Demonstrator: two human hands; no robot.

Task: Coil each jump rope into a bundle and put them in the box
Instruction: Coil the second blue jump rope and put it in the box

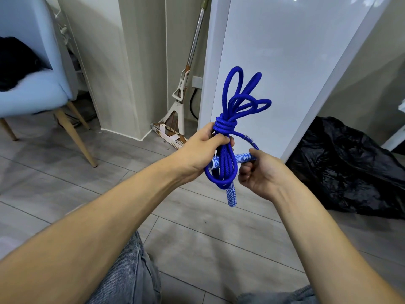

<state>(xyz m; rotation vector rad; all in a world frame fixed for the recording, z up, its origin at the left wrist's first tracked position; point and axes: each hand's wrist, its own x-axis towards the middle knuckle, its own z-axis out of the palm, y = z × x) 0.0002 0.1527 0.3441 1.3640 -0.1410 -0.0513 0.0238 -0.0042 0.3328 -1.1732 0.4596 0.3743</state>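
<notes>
While left fingers (221, 140) clasp the jump rope (225, 126), right fingers (246, 170) pinch its handle (245, 157).

I hold the blue braided jump rope bundle (226, 137) in front of me, above the grey plank floor (186, 233), my left hand (202, 150) left of it and my right hand (260, 172) right of it. The white glossy panel (285, 62) stands behind the bundle. The white-and-brown squeeze mop (178, 106) leans left of the panel; the pale blue upholstered chair (32, 84) sits far left. The black plastic bag (350, 167) lies on the floor, right of the panel.
</notes>
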